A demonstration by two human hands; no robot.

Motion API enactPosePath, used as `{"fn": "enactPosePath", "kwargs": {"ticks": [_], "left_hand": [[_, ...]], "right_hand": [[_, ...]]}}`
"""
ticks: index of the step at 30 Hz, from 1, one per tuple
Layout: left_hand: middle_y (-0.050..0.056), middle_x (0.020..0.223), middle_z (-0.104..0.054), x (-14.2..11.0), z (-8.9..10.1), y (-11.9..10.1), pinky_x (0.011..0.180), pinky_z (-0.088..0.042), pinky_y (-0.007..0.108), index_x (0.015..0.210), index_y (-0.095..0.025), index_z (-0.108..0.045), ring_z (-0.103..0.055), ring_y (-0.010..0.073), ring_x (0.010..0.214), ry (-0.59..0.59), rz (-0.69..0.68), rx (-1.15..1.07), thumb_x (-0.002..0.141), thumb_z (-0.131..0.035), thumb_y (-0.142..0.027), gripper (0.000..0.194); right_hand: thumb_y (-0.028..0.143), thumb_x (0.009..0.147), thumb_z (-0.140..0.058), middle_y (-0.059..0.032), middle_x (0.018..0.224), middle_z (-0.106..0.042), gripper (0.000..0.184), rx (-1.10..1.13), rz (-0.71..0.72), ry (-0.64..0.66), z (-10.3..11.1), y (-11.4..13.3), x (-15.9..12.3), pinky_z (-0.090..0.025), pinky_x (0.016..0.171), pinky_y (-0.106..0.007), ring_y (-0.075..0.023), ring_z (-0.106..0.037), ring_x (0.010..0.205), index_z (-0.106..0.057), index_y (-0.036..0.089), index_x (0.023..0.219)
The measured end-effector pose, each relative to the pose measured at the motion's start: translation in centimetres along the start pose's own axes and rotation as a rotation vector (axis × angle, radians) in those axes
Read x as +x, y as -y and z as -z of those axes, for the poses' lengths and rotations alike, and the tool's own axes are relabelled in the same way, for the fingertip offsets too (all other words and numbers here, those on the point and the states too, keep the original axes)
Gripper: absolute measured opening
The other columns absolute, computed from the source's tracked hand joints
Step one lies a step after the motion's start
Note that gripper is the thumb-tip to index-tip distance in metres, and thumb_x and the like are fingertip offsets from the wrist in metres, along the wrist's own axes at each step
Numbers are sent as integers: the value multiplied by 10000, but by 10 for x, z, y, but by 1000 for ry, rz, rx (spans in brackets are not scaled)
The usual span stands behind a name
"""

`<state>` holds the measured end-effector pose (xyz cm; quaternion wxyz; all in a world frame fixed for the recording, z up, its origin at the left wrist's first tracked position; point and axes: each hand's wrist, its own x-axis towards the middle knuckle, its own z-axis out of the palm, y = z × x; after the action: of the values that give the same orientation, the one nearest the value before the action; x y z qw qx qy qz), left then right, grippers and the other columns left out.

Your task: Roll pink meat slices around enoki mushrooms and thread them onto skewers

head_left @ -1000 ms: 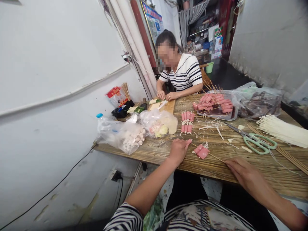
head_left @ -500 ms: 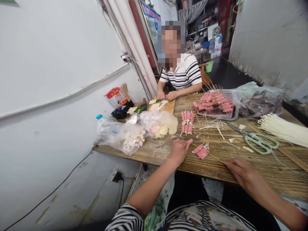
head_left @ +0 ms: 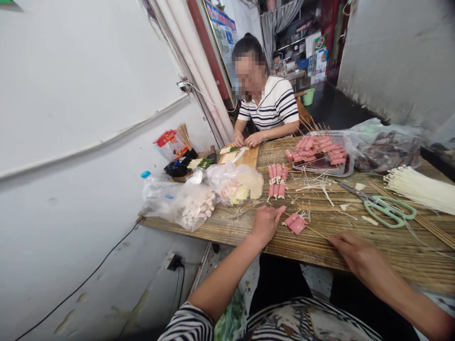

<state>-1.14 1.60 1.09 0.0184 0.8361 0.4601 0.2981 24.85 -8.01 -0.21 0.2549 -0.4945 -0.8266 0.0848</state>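
My left hand (head_left: 266, 225) is closed on a small pink meat roll (head_left: 282, 210), pinched between thumb and fingertips above the table's near edge. With its fingers pressed together, my right hand (head_left: 359, 253) grips the blunt end of a thin wooden skewer (head_left: 317, 232). Pink rolls with white enoki ends (head_left: 296, 223) sit threaded on that skewer, close to its far end. The skewer's tip points at the roll in my left hand; whether it has entered the roll I cannot tell. Just beyond lie several finished rolls (head_left: 277, 181), lined up in rows.
Green-handled scissors (head_left: 389, 211), an enoki bunch (head_left: 419, 187) and loose skewers (head_left: 432, 229) lie right. A tray (head_left: 350, 166) of skewered rolls stands behind, beside a plastic bag (head_left: 389, 147). Food bags (head_left: 177, 201) lie left. A co-worker (head_left: 266, 106) handles food at a board (head_left: 253, 156).
My right hand has shifted slightly left with the skewer, bringing the threaded rolls a little closer to my left hand. The left hand stays nearly still.
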Motion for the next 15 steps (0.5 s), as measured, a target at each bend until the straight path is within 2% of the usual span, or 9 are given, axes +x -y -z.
{"fn": "enactPosePath", "kwargs": {"ticks": [9,15], "left_hand": [[46,697,-717,0,2,3,655,-429,276,931,-179,-736,-580,125,588,57,3,-65,976,-425,-308,340],[58,760,-727,0,5,6,679,-438,288,869,-168,-736,-609,145,647,110,0,-84,948,-465,-204,284]], "right_hand": [[203,924,-373,-44,769,-566,264,-27,22,-32,-5,7,11,-433,612,-276,-155,-547,691,-637,198,933],[185,926,-359,-46,774,-569,277,-15,50,-30,-14,4,21,-433,615,-275,-155,-546,697,-636,197,933]]}}
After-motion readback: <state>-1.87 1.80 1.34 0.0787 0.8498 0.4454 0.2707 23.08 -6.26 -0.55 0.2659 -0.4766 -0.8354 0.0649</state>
